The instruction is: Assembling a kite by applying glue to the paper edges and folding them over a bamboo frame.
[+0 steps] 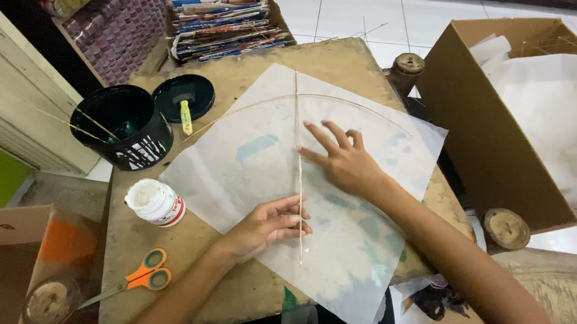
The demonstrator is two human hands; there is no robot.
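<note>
A worn brown counter (348, 55) carries a large sheet of thin white paper (261, 174) laid corner-up like a diamond, its lower corner hanging over the near edge. To the right stands an open cardboard box (484, 127) with more white paper in it. On the sheet lie a straight thin stick (297, 126) running top to bottom and a bowed stick (345, 102) arching across it. The right hand (345, 162) rests flat on the paper, fingers spread wide, touching the straight stick. The left hand (268, 224) pinches the lower part of that stick between narrowed fingertips. Left of the sheet sit a black bucket (127, 129), its lid (182, 95), a white glue jar (156, 202) and orange scissors (141, 276)
</note>
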